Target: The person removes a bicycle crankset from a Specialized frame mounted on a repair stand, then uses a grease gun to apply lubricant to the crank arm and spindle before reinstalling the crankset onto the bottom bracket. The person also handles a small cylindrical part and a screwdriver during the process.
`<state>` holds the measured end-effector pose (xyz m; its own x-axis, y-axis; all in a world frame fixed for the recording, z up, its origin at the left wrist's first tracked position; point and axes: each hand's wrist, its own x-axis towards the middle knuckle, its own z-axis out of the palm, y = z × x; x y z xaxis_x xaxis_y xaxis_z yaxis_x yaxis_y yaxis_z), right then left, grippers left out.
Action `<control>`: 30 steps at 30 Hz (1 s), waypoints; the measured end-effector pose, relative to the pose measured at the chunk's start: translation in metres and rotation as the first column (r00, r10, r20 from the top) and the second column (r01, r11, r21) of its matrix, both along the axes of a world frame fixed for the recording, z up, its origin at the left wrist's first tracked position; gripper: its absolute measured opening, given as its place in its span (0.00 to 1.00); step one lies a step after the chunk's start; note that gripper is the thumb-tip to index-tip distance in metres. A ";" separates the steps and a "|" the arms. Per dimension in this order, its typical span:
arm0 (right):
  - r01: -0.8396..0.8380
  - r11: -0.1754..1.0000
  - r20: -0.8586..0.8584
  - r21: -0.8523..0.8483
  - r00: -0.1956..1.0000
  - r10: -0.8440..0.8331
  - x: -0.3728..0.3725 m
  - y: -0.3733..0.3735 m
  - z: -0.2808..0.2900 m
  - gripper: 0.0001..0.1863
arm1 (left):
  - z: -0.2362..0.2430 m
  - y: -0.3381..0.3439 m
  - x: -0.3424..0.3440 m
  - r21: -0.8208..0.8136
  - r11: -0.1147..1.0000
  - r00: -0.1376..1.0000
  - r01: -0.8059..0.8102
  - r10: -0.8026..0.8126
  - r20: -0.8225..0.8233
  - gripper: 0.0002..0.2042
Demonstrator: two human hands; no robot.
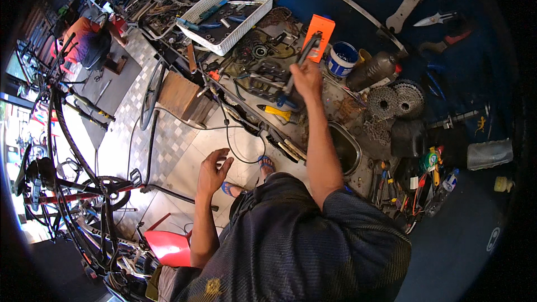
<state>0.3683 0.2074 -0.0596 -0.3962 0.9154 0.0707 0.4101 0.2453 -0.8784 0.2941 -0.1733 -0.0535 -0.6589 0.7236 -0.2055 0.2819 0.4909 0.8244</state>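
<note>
My right hand (307, 82) reaches over the cluttered workbench, its fingers wrapped round a long dark metal tool (305, 55). The tool's kind is hard to make out; its upper end overlaps an orange flat piece (320, 27), and I cannot tell whether they touch. Just below that hand lie a yellow-handled brush (275, 112) and a blue-handled item (287, 103). My left hand (213, 171) hangs over the tiled floor with fingers apart and slightly curled, holding nothing.
A white plastic basket (224, 45) of tools stands at the bench's far left. Right of my right hand are a blue-and-white tub (342, 59), a dark bottle (373, 71) and sprocket cassettes (396, 100). A bicycle (84, 190) stands at left; another person (89, 42) sits beyond.
</note>
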 end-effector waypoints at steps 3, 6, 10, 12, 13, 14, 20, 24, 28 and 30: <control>-0.040 0.998 -0.167 0.046 0.985 0.047 0.010 0.016 0.022 0.18 | 0.012 0.013 -0.004 0.015 1.000 1.000 0.006 -0.006 0.015 0.16; -0.119 0.984 -0.222 0.134 0.964 0.147 0.017 0.024 0.041 0.19 | 0.016 0.023 -0.005 0.042 0.998 0.999 0.042 -0.042 0.014 0.16; -0.220 0.963 -0.093 0.157 0.967 0.236 0.027 0.020 0.049 0.17 | 0.011 0.024 -0.003 0.028 0.996 0.996 0.087 -0.086 -0.021 0.16; -0.243 0.964 -0.025 0.106 0.969 0.246 0.031 0.014 0.043 0.17 | 0.007 0.020 -0.001 0.022 0.997 0.997 0.071 -0.071 -0.010 0.16; -0.276 0.954 -0.029 0.121 0.959 0.281 0.032 0.012 0.038 0.16 | 0.006 0.018 0.000 0.020 0.998 0.998 0.061 -0.061 -0.003 0.16; -0.279 0.952 0.018 0.129 0.960 0.279 0.029 0.011 0.032 0.15 | 0.004 0.016 0.002 0.009 0.998 0.998 0.056 -0.056 0.011 0.16; -0.292 0.945 0.048 0.147 0.956 0.288 0.020 0.010 0.017 0.14 | -0.003 0.005 0.009 -0.023 0.999 0.998 0.042 -0.041 0.055 0.17; -0.173 0.962 0.028 0.213 0.985 0.171 0.012 0.014 0.035 0.16 | -0.008 0.005 0.009 -0.025 0.999 0.997 0.038 -0.036 0.063 0.17; -0.059 0.935 -0.062 0.349 0.994 0.086 -0.001 0.010 0.054 0.22 | -0.012 0.007 0.007 0.000 1.000 0.996 0.022 -0.022 0.090 0.16; -0.040 0.925 -0.114 0.379 0.990 0.089 -0.004 0.004 0.060 0.22 | -0.012 0.011 0.006 -0.019 1.000 0.996 -0.007 0.008 0.094 0.14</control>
